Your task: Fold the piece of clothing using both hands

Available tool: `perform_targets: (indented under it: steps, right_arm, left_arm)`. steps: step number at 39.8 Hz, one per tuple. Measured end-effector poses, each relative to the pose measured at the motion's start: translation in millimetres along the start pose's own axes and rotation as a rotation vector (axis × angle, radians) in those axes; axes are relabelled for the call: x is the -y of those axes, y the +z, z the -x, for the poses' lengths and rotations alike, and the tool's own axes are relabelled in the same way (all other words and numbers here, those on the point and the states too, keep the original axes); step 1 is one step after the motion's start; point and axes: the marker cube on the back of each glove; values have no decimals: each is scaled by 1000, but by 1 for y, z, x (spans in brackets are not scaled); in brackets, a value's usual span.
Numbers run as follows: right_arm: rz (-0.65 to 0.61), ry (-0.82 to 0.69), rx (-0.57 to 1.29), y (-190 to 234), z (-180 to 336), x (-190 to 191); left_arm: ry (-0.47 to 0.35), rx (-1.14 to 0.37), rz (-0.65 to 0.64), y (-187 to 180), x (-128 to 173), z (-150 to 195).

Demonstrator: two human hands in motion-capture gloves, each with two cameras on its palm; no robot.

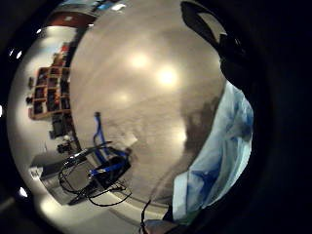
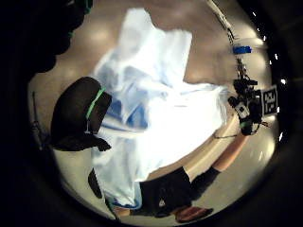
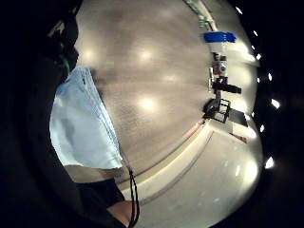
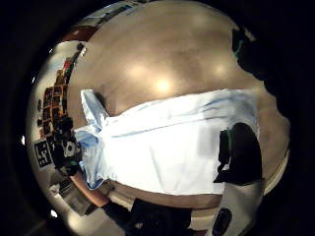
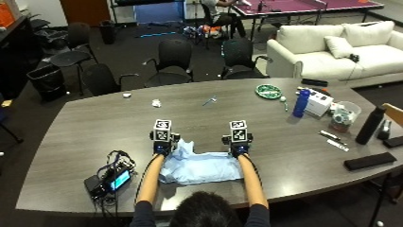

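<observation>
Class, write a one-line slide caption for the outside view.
Both hands, left hand and right hand, at the far corners of a light blue garment on a grey table.

Marker blocks hide both hands' fingers on the garment (image 5: 200,166).

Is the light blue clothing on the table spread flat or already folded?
Partly folded: the light blue garment lies bunched in layers between left hand and right hand.

**Even room light, glare from my palms**

From above, soft overhead light falls evenly on the counter (image 5: 94,123). My palm views bend strongly toward black rims. Ceiling lamps glint as bright spots on the counter, the pale blue shirt (image 2: 180,127) washes out, and details blur.
</observation>
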Motion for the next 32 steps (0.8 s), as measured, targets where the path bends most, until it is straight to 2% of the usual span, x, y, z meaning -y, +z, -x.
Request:
perform_targets:
  steps: [3, 6, 10, 13, 15, 18, 22, 27, 32]
  right_arm:
    - [-48, 22, 18, -5, -10, -17]
    - [-45, 56, 39, -1, -23, -25]
    - [-48, 204, 37, 19, -42, -22]
    - [-45, 260, 65, 36, -45, -18]
    - [-39, 266, 95, 49, -44, -13]
    - [-16, 297, 127, 67, -41, -7]
    - [-18, 307, 124, 75, -29, -6]
    - [-123, 274, 122, 72, -12, -3]
    - [-234, 269, 119, 67, -3, -3]
  left_arm:
    - [23, -89, 31, -18, -29, 5]
    - [47, -177, -20, -26, -53, 0]
    - [135, -302, -177, 0, -55, -22]
    - [150, -309, -215, 28, -58, -38]
    - [130, -256, -166, 42, -71, -46]
    - [39, -127, -68, 62, -83, -50]
    - [-50, -31, -6, 86, -60, -41]
    - [-78, -18, 106, 98, -44, -32]
    - [-91, -99, 288, 90, -56, -29]
